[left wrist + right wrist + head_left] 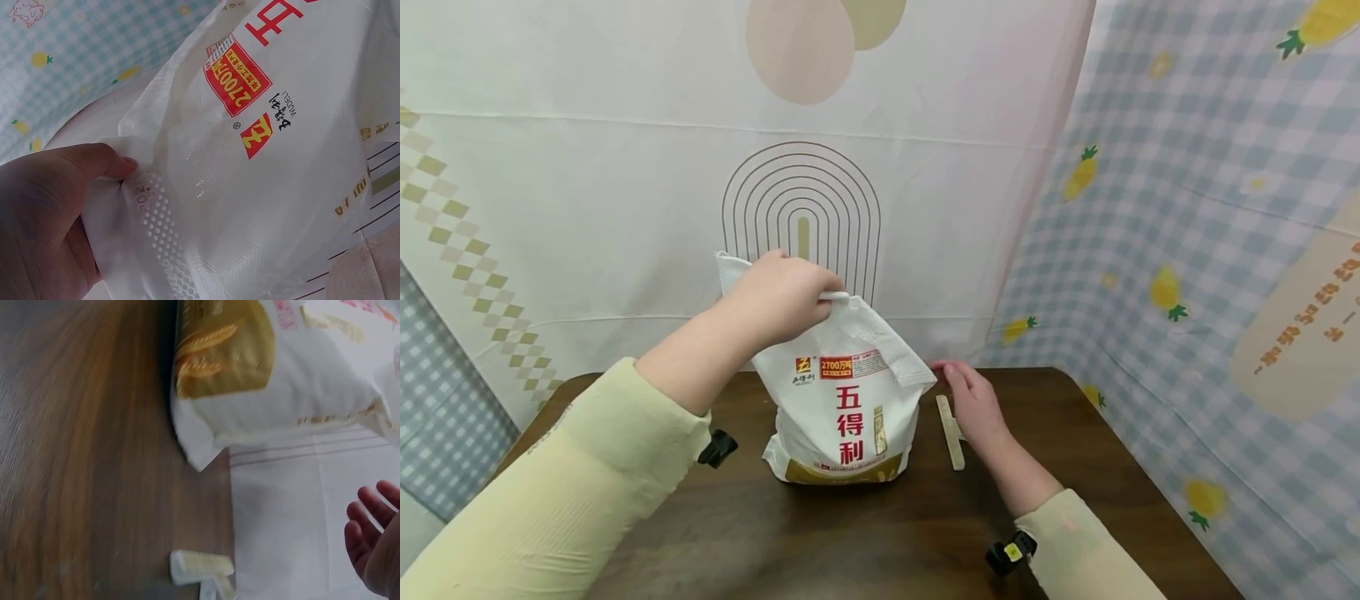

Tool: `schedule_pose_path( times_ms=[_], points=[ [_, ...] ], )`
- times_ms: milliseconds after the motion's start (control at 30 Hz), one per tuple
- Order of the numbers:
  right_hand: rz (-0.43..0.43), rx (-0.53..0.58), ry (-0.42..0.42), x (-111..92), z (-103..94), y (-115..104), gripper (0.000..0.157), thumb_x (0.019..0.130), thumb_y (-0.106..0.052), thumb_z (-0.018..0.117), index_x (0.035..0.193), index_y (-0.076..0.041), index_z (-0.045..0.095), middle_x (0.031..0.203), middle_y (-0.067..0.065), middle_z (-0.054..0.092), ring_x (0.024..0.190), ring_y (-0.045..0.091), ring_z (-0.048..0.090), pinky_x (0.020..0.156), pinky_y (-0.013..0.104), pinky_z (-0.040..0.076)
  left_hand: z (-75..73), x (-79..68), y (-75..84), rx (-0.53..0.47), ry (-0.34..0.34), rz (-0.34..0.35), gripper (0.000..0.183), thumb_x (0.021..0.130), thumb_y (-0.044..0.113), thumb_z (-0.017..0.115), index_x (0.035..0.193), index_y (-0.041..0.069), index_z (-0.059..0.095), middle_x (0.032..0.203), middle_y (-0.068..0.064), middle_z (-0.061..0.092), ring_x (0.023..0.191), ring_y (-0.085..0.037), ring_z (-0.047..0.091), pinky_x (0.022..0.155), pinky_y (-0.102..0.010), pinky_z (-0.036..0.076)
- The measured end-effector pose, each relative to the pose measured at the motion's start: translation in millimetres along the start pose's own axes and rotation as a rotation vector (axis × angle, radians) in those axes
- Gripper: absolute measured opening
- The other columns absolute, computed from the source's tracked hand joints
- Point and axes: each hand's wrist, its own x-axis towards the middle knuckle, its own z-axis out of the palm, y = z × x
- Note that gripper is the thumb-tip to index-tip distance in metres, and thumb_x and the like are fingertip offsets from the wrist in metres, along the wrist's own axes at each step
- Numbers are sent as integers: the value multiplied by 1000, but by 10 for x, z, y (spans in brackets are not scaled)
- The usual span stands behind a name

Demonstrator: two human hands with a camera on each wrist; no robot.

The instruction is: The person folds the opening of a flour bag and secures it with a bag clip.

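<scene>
A white flour bag (842, 400) with red lettering and a gold band at its base stands on the brown table. My left hand (786, 296) grips its upper edge, thumb over the folded white plastic (147, 194) in the left wrist view. To the right, the bag's top slopes down to a corner, and my right hand (973, 400) is just beside that corner. Its fingers (375, 506) are relaxed and slightly spread in the right wrist view, holding nothing. A slim cream bag clip (951, 433) lies on the table between the bag and my right wrist.
The dark wooden table (700, 533) has rounded far corners. Behind it hangs a white printed cloth (625, 208), close to the bag. A blue checked cloth with pineapples (1150, 208) hangs along the right side.
</scene>
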Motion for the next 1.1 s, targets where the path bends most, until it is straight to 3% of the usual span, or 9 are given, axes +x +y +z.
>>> schedule_pose_path(
  times_ms=[133,267,367,667,867,1100],
  points=[
    [108,-111,37,20,-53,98,33,107,-24,42,110,-5,68,100,14,69,95,27,63,85,42,50,2,-9,-3,-17,-12,-8,25,96,18,61,117,16,73,113,-1,73,104,-22,67,98,-50,43],
    [190,-281,2,3,-107,210,32,105,-30,45,115,-9,67,106,11,69,96,27,63,85,44,49,2,-10,4,-21,-8,-9,25,96,17,59,117,16,73,113,-2,73,103,-23,68,96,-49,45],
    [210,-384,-25,-22,-127,291,33,104,-32,47,118,-9,66,106,10,67,93,25,61,83,45,48,8,-5,4,-13,0,-10,24,96,17,59,116,16,74,112,-2,73,102,-23,68,94,-48,47],
    [234,-547,-102,-80,-131,519,30,99,-30,53,115,-9,66,98,4,64,86,21,59,76,42,48,38,2,3,-8,14,-15,23,97,17,59,114,18,74,110,-1,73,100,-22,68,93,-47,48],
    [273,-670,-171,-88,-135,653,40,97,-30,54,123,-1,62,116,15,64,103,31,63,84,49,50,47,-9,0,-18,26,-16,24,96,16,58,113,18,75,109,0,73,98,-23,68,90,-46,49],
    [337,-738,-177,-89,-143,786,48,95,-32,55,130,1,57,125,22,60,111,38,60,88,53,49,56,-7,-12,-9,35,-7,24,95,15,58,111,20,75,107,1,74,94,-21,68,87,-46,49]
  ],
)
